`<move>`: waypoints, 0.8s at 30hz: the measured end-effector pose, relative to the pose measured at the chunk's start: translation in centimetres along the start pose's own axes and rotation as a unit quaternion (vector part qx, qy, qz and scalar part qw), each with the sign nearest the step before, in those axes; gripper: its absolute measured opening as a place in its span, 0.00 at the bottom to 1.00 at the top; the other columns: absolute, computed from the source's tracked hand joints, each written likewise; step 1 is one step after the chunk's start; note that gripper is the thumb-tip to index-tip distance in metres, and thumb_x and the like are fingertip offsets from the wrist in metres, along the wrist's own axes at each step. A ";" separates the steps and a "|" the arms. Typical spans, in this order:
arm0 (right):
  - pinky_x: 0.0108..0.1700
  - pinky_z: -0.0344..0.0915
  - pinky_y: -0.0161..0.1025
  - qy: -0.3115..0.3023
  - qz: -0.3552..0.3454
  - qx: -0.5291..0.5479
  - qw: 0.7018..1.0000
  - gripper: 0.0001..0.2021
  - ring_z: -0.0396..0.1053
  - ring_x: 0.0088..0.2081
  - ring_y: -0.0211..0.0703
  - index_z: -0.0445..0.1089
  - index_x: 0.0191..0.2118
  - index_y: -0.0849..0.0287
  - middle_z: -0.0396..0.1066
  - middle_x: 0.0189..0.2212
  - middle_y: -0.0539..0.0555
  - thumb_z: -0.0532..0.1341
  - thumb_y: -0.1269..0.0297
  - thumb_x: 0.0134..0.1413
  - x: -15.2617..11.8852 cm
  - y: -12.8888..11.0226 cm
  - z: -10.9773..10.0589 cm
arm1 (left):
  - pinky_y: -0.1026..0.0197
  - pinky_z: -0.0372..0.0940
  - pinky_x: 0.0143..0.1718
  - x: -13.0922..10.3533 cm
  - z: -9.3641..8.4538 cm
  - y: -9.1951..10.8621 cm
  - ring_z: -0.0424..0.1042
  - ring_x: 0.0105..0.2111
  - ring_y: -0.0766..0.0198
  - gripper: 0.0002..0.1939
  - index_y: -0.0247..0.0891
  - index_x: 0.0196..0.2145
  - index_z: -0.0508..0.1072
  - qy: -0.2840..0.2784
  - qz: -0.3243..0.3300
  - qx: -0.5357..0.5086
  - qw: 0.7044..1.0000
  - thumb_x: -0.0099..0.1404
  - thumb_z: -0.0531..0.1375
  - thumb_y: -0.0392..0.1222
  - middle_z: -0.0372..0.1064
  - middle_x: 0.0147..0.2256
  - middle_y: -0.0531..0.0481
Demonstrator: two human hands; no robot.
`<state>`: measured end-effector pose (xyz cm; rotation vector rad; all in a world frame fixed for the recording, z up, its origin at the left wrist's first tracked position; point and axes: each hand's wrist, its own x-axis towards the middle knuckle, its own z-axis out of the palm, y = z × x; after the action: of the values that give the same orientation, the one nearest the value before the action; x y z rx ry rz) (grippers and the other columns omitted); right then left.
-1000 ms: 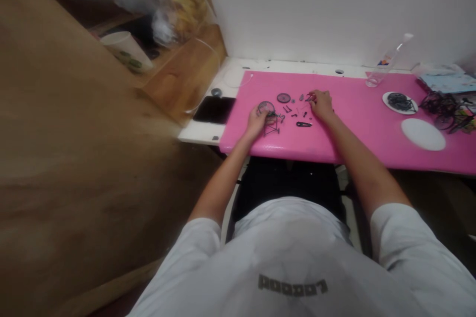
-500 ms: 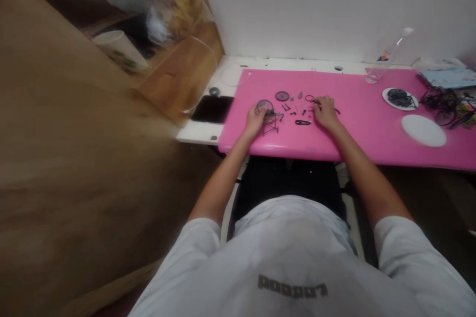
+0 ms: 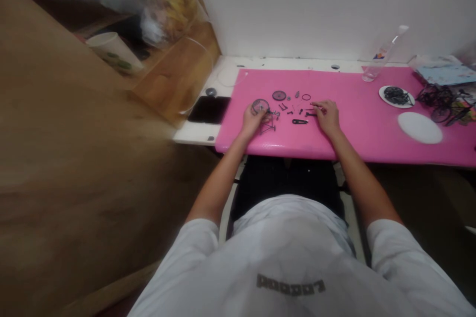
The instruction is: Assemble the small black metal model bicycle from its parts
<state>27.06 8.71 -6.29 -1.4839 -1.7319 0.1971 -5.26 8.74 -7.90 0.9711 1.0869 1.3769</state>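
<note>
My left hand [image 3: 253,121] is closed on a miniature bicycle frame [image 3: 270,118] with a spoked wheel [image 3: 260,106] attached, held just over the pink mat. At the right of the loose parts, my right hand [image 3: 327,117] has thumb and fingertips pinched together by a small dark part [image 3: 311,114], too small to name. Between the hands lie a second wheel [image 3: 279,95], a thin black ring [image 3: 306,97], a flat black piece [image 3: 299,122] and several tiny dark pieces.
The pink mat [image 3: 372,143] covers most of the white table. To the right are a clear bottle [image 3: 380,59], a plate of black parts [image 3: 382,97], a white disc [image 3: 420,128] and several dark miniature bicycles [image 3: 442,106]. A black tablet-like slab [image 3: 209,110] lies left.
My right hand has drawn slightly back toward me and right, away from the black ring. My left hand still holds the bicycle frame in about the same place. The view has shifted slightly.
</note>
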 end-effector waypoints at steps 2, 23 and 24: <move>0.61 0.74 0.63 0.009 0.013 0.026 1.000 0.17 0.75 0.51 0.59 0.83 0.54 0.52 0.82 0.49 0.61 0.63 0.58 0.66 -0.1 0.1 0.1 | 0.57 0.82 0.43 0.0 -0.1 -0.3 0.86 0.35 0.59 0.26 0.38 0.60 0.67 0.002 0.008 0.005 1.000 0.69 0.72 0.39 0.82 0.43 0.41; 0.59 0.80 0.59 0.002 0.035 0.110 0.993 0.15 0.81 0.51 0.54 0.82 0.51 0.53 0.82 0.49 0.59 0.58 0.59 0.70 -0.6 0.0 0.5 | 0.37 0.49 0.80 0.6 -1.4 -1.3 0.60 0.74 0.41 0.24 0.36 0.56 0.75 0.099 0.207 0.245 0.942 0.62 0.69 0.33 0.66 0.65 0.30; 0.57 0.80 0.59 -0.001 0.038 0.119 0.992 0.15 0.81 0.50 0.54 0.82 0.52 0.53 0.82 0.49 0.59 0.58 0.59 0.71 -0.6 0.0 0.5 | 0.38 0.51 0.80 0.6 -1.4 -1.4 0.61 0.73 0.42 0.24 0.36 0.56 0.75 0.095 0.208 0.251 0.941 0.62 0.68 0.32 0.66 0.64 0.30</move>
<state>26.68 8.37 -6.92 -1.3739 -1.5937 0.4301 -6.28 9.23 -9.58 1.5282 1.4818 1.5892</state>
